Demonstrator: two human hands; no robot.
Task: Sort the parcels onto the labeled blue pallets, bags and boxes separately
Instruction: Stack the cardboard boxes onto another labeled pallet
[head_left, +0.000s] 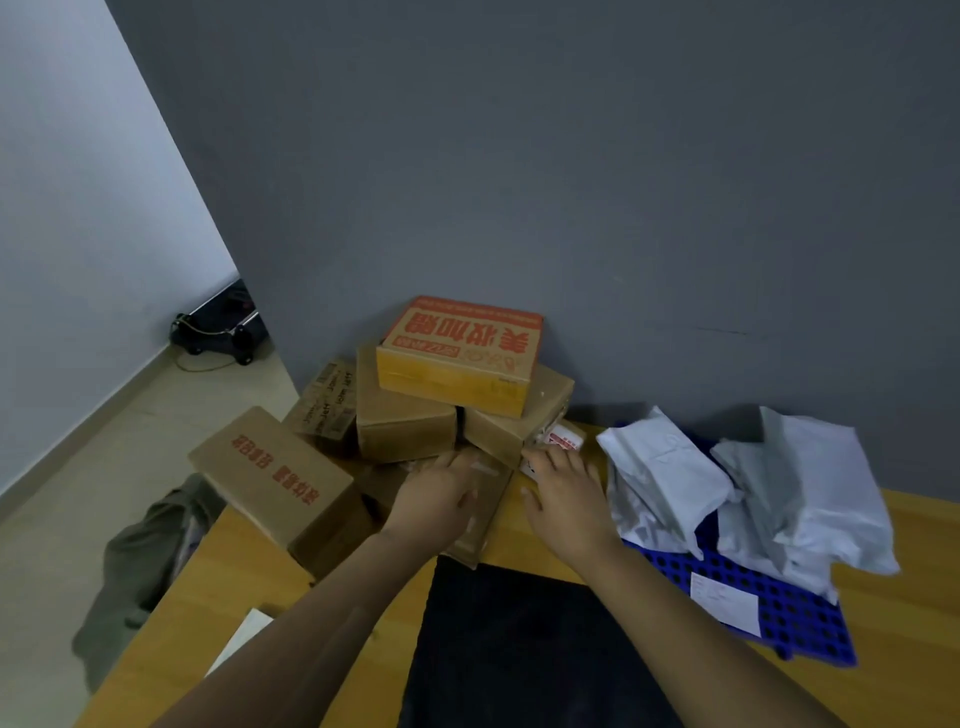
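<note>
Against grey wall (571, 156), wood table (249, 587) w/ boxes (405, 421), bags (670, 467), blue pallet (789, 608).

Matt brown cardboard boxes (405, 415) sit on a smooth wooden bench (260, 582) beside crinkled, slightly glossy plastic bags (670, 478) on a perforated blue plastic pallet (795, 618) bearing a paper label (724, 597).

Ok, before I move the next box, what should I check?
1. Blue pallet holds only bags: ok, white and grey mailer bags, no boxes.
2. Its label legible: cannot tell.
3. Pallet under the box pile: cannot tell, hidden.
4. Orange box steady on top: cannot tell, it bridges two brown boxes.
5. Left hand on the low flat box: ok, lying flat, no grip.
6. Right hand free: ok, open, holding nothing.
</note>
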